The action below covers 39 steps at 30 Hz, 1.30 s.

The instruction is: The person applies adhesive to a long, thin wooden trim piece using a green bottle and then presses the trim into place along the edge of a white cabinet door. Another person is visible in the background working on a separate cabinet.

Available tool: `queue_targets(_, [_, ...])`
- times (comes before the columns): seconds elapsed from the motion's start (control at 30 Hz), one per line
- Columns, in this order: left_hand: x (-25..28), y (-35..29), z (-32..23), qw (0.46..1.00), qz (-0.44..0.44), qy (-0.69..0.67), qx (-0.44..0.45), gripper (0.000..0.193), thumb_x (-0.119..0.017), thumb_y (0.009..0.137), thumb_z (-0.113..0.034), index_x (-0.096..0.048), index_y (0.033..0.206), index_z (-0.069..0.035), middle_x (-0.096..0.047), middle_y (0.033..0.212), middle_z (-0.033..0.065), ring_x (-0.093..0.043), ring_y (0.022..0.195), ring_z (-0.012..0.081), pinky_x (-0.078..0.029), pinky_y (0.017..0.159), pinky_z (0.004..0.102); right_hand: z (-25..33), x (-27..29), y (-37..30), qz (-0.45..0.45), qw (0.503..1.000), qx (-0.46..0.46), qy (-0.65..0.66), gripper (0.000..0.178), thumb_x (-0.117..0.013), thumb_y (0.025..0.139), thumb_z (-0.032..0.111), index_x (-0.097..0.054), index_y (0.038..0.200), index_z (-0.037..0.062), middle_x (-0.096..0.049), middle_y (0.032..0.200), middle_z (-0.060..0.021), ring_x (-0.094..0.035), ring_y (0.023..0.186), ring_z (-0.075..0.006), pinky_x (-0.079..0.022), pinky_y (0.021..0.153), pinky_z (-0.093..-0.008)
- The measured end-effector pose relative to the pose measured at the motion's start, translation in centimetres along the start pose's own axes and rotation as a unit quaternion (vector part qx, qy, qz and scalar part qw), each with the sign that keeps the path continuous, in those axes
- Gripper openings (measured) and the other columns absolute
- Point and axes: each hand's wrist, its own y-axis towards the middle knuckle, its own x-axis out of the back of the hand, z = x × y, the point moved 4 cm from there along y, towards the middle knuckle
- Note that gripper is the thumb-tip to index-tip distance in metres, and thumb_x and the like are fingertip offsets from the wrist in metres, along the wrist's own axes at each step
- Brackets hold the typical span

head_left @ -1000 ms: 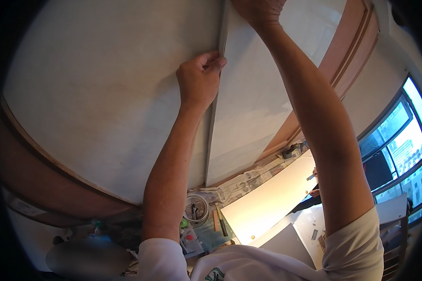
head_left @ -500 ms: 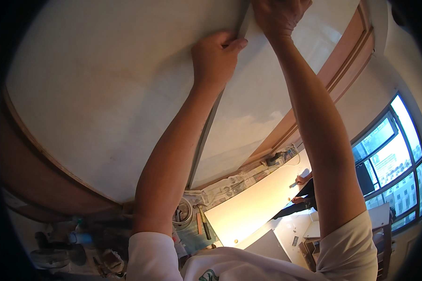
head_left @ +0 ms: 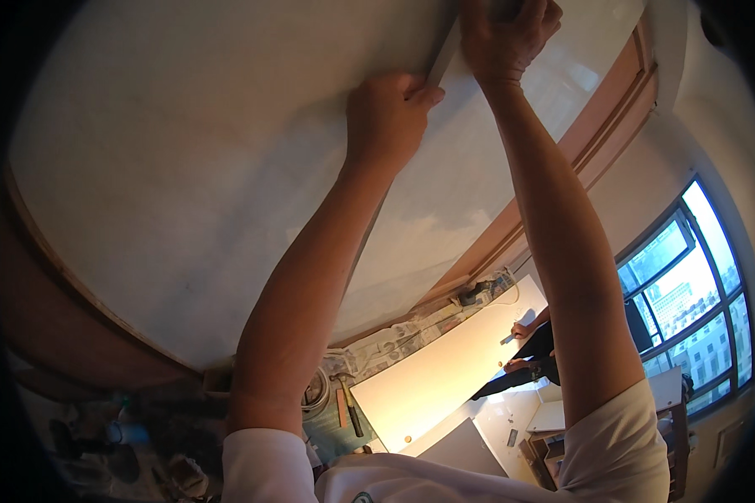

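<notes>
A large pale panel surface fills the upper part of the head view. A long thin grey strip runs slantwise along it, partly covered by my left forearm. My left hand is closed on the strip, its thumb and curled fingers at the strip's edge. Higher up and to the right, my right hand has its fingers curled in close to the panel. Something dark shows among them, but it is cut off by the picture's top edge and I cannot make it out. Both arms are stretched upward.
Brown wooden framing borders the panel. Below are a hammer, a round container and a brightly lit white board. Another person's hand is over that board. Windows stand at right; dim clutter lies lower left.
Both hands sit slightly lower in the picture, still against the panel and strip. The lit board and windows have shifted a little left as the view moved.
</notes>
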Motion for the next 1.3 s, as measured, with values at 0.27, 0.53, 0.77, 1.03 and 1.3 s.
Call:
queue_targets(0.27, [-0.4,0.0,1.7,0.997,0.016,0.069,-0.012,0.023,-0.072,0.088,-0.021,-0.075,0.102,-0.003,-0.075,0.088,0.0142,-0.071,0.072,0.0221,-0.055,0.07,0.0336,0.4,0.1,-0.2,0.013,1.0,-0.006,-0.002,0.048,-0.074,0.074,0.017,-0.06,0.118,0.0043,-0.052,0.11,-0.0149,-0.049,0.104,-0.0327,-0.043,0.092,-0.0453])
queue_targets(0.53, [-1.2,-4.7,5.7,0.997,-0.041,0.038,-0.047,0.024,-0.073,0.088,-0.02,-0.073,0.103,0.0,-0.073,0.085,0.0175,-0.072,0.076,0.023,-0.054,0.07,0.0335,-0.3,0.0,-0.5,0.005,1.0,-0.007,-0.016,0.05,-0.074,0.075,0.018,-0.058,0.12,0.0049,-0.048,0.113,-0.0159,-0.047,0.106,-0.0323,-0.043,0.092,-0.0455])
queue_targets(0.77, [-0.6,-6.8,8.7,0.997,-0.044,0.047,-0.044,0.023,-0.075,0.088,-0.015,-0.073,0.103,0.002,-0.074,0.088,0.015,-0.073,0.077,0.0205,-0.055,0.072,0.0303,0.0,-0.1,-0.4,0.022,1.0,-0.016,-0.003,0.049,-0.072,0.076,0.019,-0.058,0.121,0.0058,-0.048,0.112,-0.0153,-0.046,0.104,-0.031,-0.043,0.093,-0.0459])
queue_targets(1.03, [-0.4,-9.1,11.2,0.996,-0.07,-0.036,-0.028,0.022,-0.073,0.089,-0.011,-0.072,0.108,-0.001,-0.074,0.091,0.0142,-0.073,0.081,0.0186,-0.055,0.074,0.03,-0.1,0.0,-0.6,0.02,1.0,-0.018,0.003,0.048,-0.073,0.078,0.022,-0.058,0.121,0.0065,-0.047,0.112,-0.0137,-0.046,0.104,-0.0286,-0.043,0.091,-0.0447])
queue_targets(1.3, [-0.5,-9.8,10.5,0.991,-0.074,0.066,-0.09,0.019,-0.061,0.093,0.001,-0.068,0.11,-0.001,-0.068,0.093,0.0156,-0.07,0.084,0.0244,-0.053,0.069,0.0353,0.5,0.0,-0.7,0.03,0.999,-0.03,0.001,0.049,-0.072,0.077,0.022,-0.058,0.122,0.0069,-0.047,0.114,-0.0134,-0.045,0.107,-0.0293,-0.042,0.094,-0.046])
